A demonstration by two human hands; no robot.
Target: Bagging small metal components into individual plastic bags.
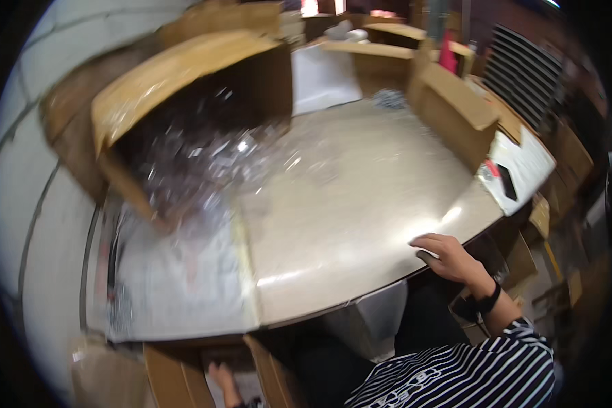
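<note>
cardboard walls of an open box (177, 377) rise around the left hand (222, 375), below the near edge of the table (360, 204) and left of the person's legs; whether that hand grips anything cannot be told. well apart from it, the right hand (449, 258) is at the table's near edge on the right, fingers loosely extended, with nothing seen in its grasp; a black band (489, 299) circles the wrist. whether its fingertips touch the surface is unclear. at the far left, a large carton (183, 68) lies with its mouth toward the tabletop, clear plastic pieces (241, 153) spilling from it. nearer, a whitish sheet (177, 289) lies flat. at far right, a dark phone-like object (506, 182) rests on a white package (529, 164).
</note>
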